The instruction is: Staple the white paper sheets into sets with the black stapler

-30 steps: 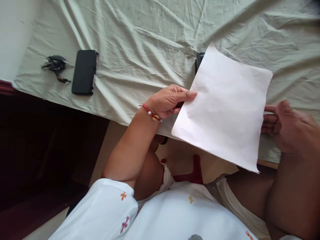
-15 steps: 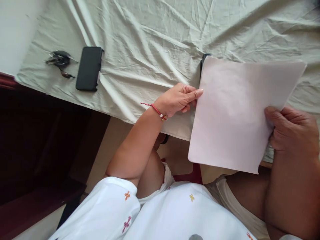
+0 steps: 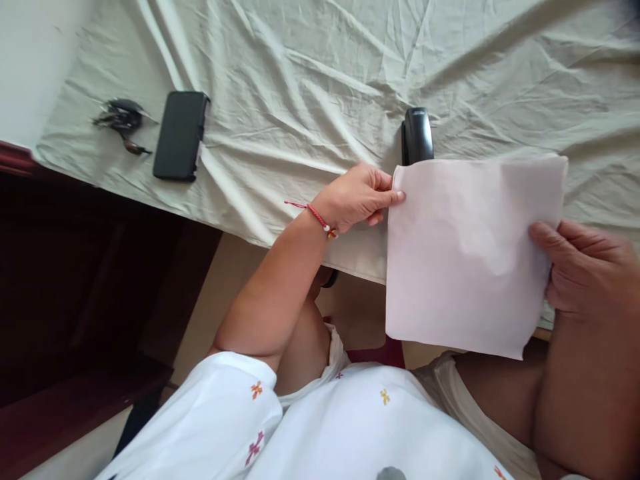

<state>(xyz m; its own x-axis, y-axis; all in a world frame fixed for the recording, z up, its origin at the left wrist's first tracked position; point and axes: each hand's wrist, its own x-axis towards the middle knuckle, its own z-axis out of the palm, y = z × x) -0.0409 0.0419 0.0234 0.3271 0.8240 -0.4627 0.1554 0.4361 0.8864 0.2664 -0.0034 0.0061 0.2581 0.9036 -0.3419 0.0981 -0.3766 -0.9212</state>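
White paper [image 3: 465,260] is held up in front of me over the table's front edge, possibly more than one sheet. My left hand [image 3: 361,195] pinches its left edge near the upper corner, thumb on top. On the right side, my right hand [image 3: 585,263] grips the paper's edge between thumb and fingers, most of which are behind it. Just beyond the top edge shows the black end of a stapler [image 3: 419,137], lying on the cloth. Its nearer part is hidden by the paper.
A wrinkled pale green cloth [image 3: 300,100] covers the table. A black phone or phone case [image 3: 180,137] lies at the left, beside a bunch of keys [image 3: 123,120]. Dark wooden furniture [image 3: 90,280] stands below the table's left side.
The paper has come down toward me and tilted, its top edge lower in view, so more of the stapler shows. Both hands keep their hold.
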